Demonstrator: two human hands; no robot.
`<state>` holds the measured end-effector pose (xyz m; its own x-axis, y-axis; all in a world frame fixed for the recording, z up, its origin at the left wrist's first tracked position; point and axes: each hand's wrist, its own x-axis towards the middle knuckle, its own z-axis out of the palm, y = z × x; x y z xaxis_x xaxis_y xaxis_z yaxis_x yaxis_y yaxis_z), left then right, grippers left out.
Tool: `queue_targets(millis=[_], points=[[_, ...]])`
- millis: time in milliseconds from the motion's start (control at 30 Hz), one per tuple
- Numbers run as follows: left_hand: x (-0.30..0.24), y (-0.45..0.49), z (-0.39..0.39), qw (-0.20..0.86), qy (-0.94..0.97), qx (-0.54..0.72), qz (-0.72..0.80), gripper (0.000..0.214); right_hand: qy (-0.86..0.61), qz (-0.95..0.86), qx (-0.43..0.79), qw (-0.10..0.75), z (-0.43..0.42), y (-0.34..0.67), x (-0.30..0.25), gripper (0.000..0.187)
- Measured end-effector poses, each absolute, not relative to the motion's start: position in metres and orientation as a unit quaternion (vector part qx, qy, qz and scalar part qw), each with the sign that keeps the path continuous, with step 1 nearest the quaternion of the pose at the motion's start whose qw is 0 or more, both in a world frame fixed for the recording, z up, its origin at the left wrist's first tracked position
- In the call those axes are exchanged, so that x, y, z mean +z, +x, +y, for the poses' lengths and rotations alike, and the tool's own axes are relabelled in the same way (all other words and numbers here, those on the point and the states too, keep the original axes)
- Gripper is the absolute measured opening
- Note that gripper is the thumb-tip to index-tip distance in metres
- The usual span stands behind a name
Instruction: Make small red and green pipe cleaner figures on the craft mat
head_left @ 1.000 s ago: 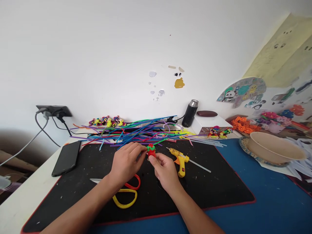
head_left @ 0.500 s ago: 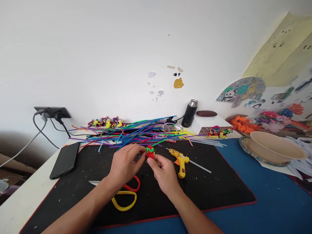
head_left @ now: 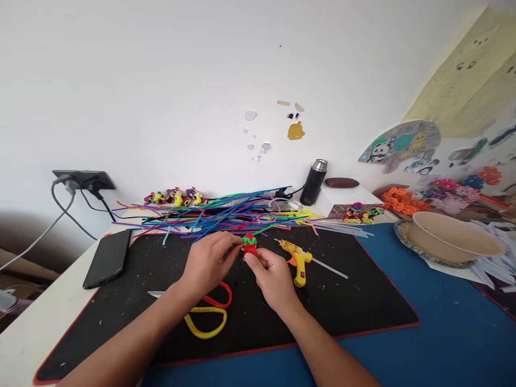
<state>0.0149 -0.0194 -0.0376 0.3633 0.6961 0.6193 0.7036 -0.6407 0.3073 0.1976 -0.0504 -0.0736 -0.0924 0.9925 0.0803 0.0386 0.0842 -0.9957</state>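
My right hand [head_left: 274, 274] pinches a small red pipe-cleaner piece with a green zigzag top [head_left: 249, 245] over the black mat [head_left: 346, 301]. My left hand [head_left: 207, 263] has its fingertips closed on the same piece from the left side. A yellow glue gun [head_left: 296, 259] lies on the mat just right of my right hand, a glue stick poking out of its back. Red and yellow scissors [head_left: 209, 314] lie under my left wrist.
A heap of coloured pipe cleaners [head_left: 226, 215] lies behind the mat. A black phone [head_left: 108, 257] rests at the left, a dark flask [head_left: 314, 183] at the back. A beige bowl [head_left: 451, 236] sits at the right. Small finished figures [head_left: 175, 198] line the wall.
The view has shifted slightly. My hands stay together on the red and green piece, fingers working it a little.
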Motion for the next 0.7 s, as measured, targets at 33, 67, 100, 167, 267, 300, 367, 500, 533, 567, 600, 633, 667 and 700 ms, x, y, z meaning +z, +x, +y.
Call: queue_targets(millis=[33,67,100,167,267,300,367,500,533,567,600,633,667,700], points=[[-0.0376,0.0139,-0.019,0.028,-0.833,-0.366,-0.415,0.019,-0.466,-0.555,0.487,0.487,-0.0505,0.1977,-0.0735,0.045],[-0.0374,0.013,-0.0186,0.046,-0.838,-0.361,-0.407,0.021,-0.466,-0.558,0.484,0.487,-0.0506,0.1978,-0.0734,0.044],[-0.037,0.0122,-0.0183,0.06,-0.842,-0.356,-0.401,0.022,-0.466,-0.562,0.481,0.486,-0.0507,0.1978,-0.0733,0.044],[-0.036,0.0106,-0.018,0.081,-0.849,-0.346,-0.392,0.024,-0.469,-0.57,0.474,0.48,-0.051,0.1977,-0.0731,0.043],[-0.0341,0.0082,-0.0178,0.105,-0.861,-0.326,-0.375,0.025,-0.476,-0.583,0.456,0.475,-0.0514,0.1973,-0.0721,0.042],[-0.0336,0.0074,-0.0178,0.114,-0.866,-0.318,-0.369,0.026,-0.477,-0.587,0.45,0.475,-0.0516,0.1972,-0.0715,0.042],[-0.033,0.0063,-0.0179,0.132,-0.872,-0.306,-0.359,0.026,-0.477,-0.594,0.439,0.476,-0.0518,0.1969,-0.0698,0.041],[-0.0344,0.0061,-0.018,0.13,-0.871,-0.303,-0.363,0.024,-0.481,-0.598,0.435,0.471,-0.0525,0.1967,-0.0661,0.041],[-0.0351,0.0062,-0.0179,0.122,-0.87,-0.306,-0.366,0.023,-0.483,-0.598,0.436,0.468,-0.0526,0.1967,-0.0655,0.041],[-0.0357,0.0063,-0.0177,0.116,-0.869,-0.311,-0.366,0.022,-0.483,-0.597,0.438,0.467,-0.0527,0.1966,-0.065,0.041],[-0.0362,0.0061,-0.0174,0.114,-0.868,-0.316,-0.364,0.022,-0.483,-0.597,0.439,0.466,-0.0527,0.1966,-0.0649,0.041],[-0.0366,0.0058,-0.0169,0.116,-0.869,-0.319,-0.359,0.022,-0.482,-0.597,0.44,0.466,-0.0527,0.1966,-0.065,0.041],[-0.0368,0.0052,-0.0163,0.12,-0.871,-0.321,-0.352,0.021,-0.481,-0.598,0.441,0.466,-0.0527,0.1966,-0.0654,0.04],[-0.0369,0.0045,-0.0157,0.126,-0.874,-0.321,-0.342,0.021,-0.48,-0.598,0.442,0.466,-0.0527,0.1966,-0.0659,0.04]])
